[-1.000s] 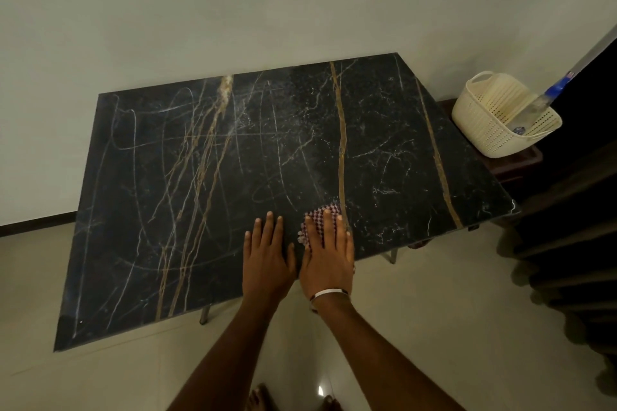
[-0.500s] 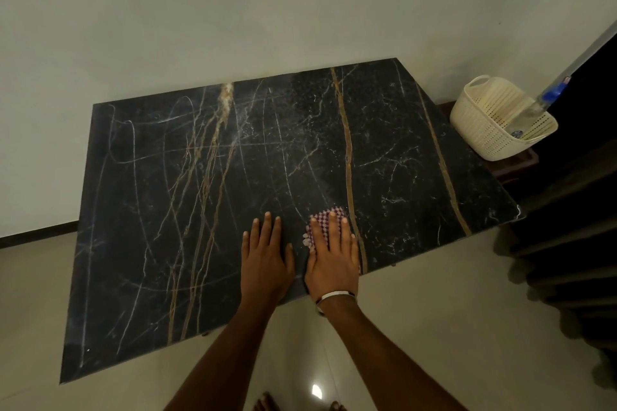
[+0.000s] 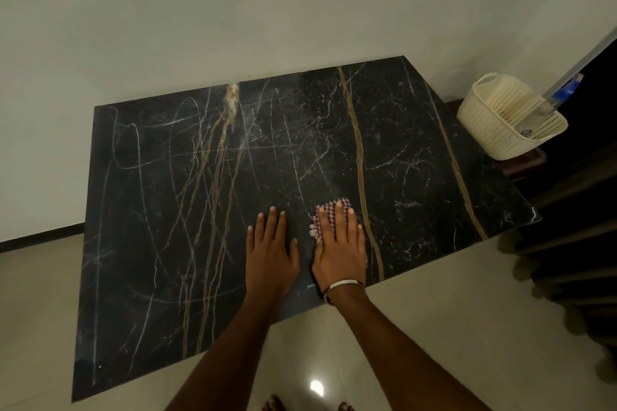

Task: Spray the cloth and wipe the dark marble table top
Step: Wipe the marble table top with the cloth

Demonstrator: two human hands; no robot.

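Near the lower middle of the frame, the right hand (image 3: 339, 248) presses flat, fingers straight and together, on the checked cloth (image 3: 329, 210) lying on the dark marble desk (image 3: 173, 210), while the left hand (image 3: 270, 252) rests beside it, fingers spread flat on the stone, a cream basket (image 3: 500, 123) standing at upper right.

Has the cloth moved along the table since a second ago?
Yes. The cloth under the right hand has slid right, closing on the gold vein in the table; it previously lay left of it.
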